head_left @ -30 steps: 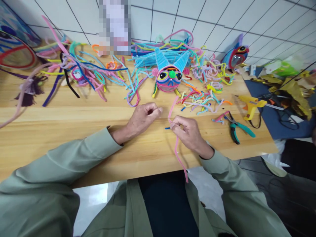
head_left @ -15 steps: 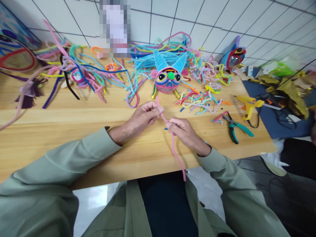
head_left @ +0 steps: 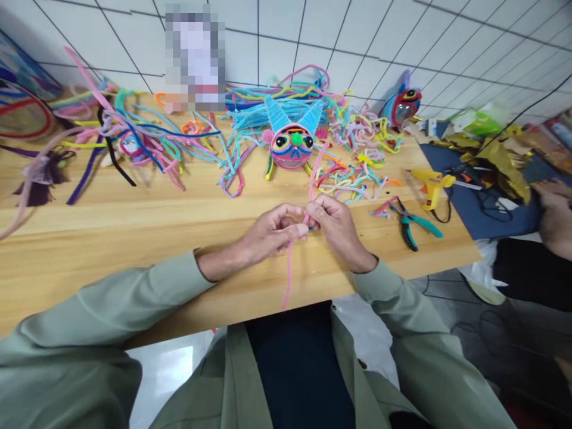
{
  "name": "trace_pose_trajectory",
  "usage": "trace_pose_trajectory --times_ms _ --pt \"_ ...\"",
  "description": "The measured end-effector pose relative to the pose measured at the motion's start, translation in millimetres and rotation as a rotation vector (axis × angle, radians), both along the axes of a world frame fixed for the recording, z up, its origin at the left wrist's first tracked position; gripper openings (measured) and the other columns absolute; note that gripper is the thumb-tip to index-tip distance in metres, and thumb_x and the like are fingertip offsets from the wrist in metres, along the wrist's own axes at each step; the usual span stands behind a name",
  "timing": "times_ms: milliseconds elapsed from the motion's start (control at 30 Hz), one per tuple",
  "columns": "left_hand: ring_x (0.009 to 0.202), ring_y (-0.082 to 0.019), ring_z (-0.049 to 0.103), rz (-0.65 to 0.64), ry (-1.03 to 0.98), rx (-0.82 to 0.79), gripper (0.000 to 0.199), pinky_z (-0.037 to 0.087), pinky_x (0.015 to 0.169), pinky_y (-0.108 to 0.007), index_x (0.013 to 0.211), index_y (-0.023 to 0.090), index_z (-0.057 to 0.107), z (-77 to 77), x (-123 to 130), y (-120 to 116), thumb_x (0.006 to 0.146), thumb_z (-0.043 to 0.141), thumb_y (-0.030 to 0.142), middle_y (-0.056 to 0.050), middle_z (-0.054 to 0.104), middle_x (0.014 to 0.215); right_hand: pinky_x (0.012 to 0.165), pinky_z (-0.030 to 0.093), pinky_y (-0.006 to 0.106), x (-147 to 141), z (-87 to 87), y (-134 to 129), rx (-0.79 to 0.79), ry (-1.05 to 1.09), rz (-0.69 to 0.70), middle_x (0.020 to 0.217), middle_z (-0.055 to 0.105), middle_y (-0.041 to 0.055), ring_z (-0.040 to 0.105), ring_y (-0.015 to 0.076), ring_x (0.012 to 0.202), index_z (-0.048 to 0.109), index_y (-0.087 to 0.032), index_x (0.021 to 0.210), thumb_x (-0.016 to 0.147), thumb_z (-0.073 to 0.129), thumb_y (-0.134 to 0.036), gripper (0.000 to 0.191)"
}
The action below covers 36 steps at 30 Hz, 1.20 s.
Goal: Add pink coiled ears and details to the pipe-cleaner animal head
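Note:
A pink pipe cleaner (head_left: 289,268) runs through both hands, one end standing up toward the decorated face and the other hanging toward the table's front edge. My left hand (head_left: 279,229) pinches it between thumb and fingers. Close beside it on the right, my right hand (head_left: 331,223) grips the same strip a little higher. Beyond the hands sits a round face ornament (head_left: 292,146) with blue pointed ears, black eyes and a green nose. A small blue piece shows by the fingertips, partly hidden.
Loose colored pipe cleaners (head_left: 357,179) lie behind and right of my hands. Teal-handled pliers (head_left: 417,223) and a yellow glue gun (head_left: 431,185) rest on the right of the wooden table (head_left: 179,220). Another person's hand (head_left: 556,217) shows at the right edge.
My hands have come together, and the pink pipe cleaner now extends farther above them, its lower end swung left. The camera view has shifted slightly. Another person's hand has come into view at right.

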<state>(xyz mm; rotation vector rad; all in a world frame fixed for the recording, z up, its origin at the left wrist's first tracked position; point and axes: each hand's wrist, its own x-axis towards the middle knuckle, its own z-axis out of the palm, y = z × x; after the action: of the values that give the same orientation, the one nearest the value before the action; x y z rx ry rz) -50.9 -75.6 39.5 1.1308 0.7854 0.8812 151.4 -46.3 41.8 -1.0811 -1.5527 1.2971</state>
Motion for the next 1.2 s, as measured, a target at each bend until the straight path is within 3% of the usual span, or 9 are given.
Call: trace_pose_trajectory --times_ms 167,400,567,700,900,967,1067,1133,1200 --pt "0.058 -0.010 0.046 -0.091 0.123 0.072 0.052 0.038 0.056 -0.024 0.071 0.019 0.061 0.1 2 -10 0.095 0.079 0.062 0.002 0.056 0.065 0.054 0.037 0.027 -1 1.1 -5 -0.118 0.169 0.013 0.064 0.056 -0.0063 0.046 0.0104 0.055 0.065 -0.023 0.080 0.090 0.087 -0.061 0.045" --pt "0.059 -0.011 0.047 -0.025 0.141 0.114 0.048 0.038 0.058 -0.024 0.082 0.018 0.068 -2.3 7 -20 0.095 0.074 0.064 0.003 0.058 0.066 0.055 0.045 0.021 -3 15.4 -8 -0.106 0.495 -0.259 0.073 0.060 -0.0065 0.052 0.0077 0.058 0.064 -0.024 0.082 0.089 0.092 -0.048 0.038" --pt "0.062 -0.011 0.049 -0.016 0.268 0.354 0.040 0.038 0.060 -0.024 0.089 0.017 0.072 -6.2 6 -27 0.107 0.062 0.051 0.002 0.060 0.070 0.049 0.042 0.016 6 27.3 -9 -0.230 0.654 -0.447 0.068 0.055 -0.0085 0.046 0.0045 0.052 0.065 -0.022 0.081 0.094 0.086 -0.033 0.027" --pt "0.064 -0.011 0.051 0.011 0.362 0.524 0.034 0.038 0.062 -0.024 0.087 0.017 0.070 -4.6 5 -27 0.109 0.058 0.040 0.002 0.061 0.072 0.048 0.043 0.016 11 31.7 -9 -0.287 0.714 -0.426 0.064 0.050 -0.0094 0.043 0.0055 0.049 0.061 -0.023 0.080 0.101 0.079 -0.034 0.030" --pt "0.066 -0.012 0.051 0.151 0.392 0.438 0.038 0.040 0.062 -0.024 0.081 0.017 0.065 -7.9 -2 -11 0.106 0.059 0.046 0.002 0.060 0.072 0.050 0.045 0.020 28 20.8 -9 -0.311 0.601 -0.370 0.073 0.060 -0.0074 0.051 0.0076 0.054 0.068 -0.024 0.093 0.100 0.080 -0.044 0.024" --pt "0.065 -0.012 0.050 0.136 0.391 0.407 0.039 0.039 0.061 -0.024 0.080 0.017 0.065 -8.8 -5 -6 0.105 0.060 0.047 0.003 0.059 0.072 0.053 0.048 0.023 34 17.2 -21 -0.193 0.373 -0.354 0.082 0.068 -0.0039 0.056 0.0098 0.059 0.072 -0.025 0.099 0.099 0.080 -0.050 0.026" --pt "0.062 -0.011 0.050 0.041 0.404 0.414 0.036 0.039 0.060 -0.024 0.081 0.017 0.068 -8.0 -6 -5 0.105 0.059 0.043 0.003 0.060 0.070 0.080 0.060 0.036 35 18.5 -44 0.294 -0.146 -0.285 0.104 0.079 0.0038 0.072 0.0194 0.089 0.075 -0.027 0.111 0.102 0.077 -0.039 0.015" --pt "0.065 -0.012 0.056 0.002 0.410 0.468 0.034 0.043 0.064 -0.024 0.084 0.017 0.070 -6.7 -5 -8 0.107 0.058 0.040 0.002 0.066 0.073 0.103 0.058 0.049 32 23.3 -52 0.620 -0.498 -0.118 0.125 0.080 0.0107 0.073 0.0285 0.117 0.076 -0.027 0.122 0.106 0.072 -0.033 0.018" --pt "0.070 -0.013 0.063 -0.003 0.423 0.539 0.032 0.049 0.070 -0.025 0.089 0.018 0.073 -5.9 -5 -10 0.110 0.057 0.037 0.000 0.074 0.080 0.105 0.055 0.050 28 28.7 -51 0.812 -0.753 0.066 0.121 0.081 0.0135 0.073 0.0305 0.116 0.076 -0.023 0.121 0.112 0.064 -0.031 0.017"
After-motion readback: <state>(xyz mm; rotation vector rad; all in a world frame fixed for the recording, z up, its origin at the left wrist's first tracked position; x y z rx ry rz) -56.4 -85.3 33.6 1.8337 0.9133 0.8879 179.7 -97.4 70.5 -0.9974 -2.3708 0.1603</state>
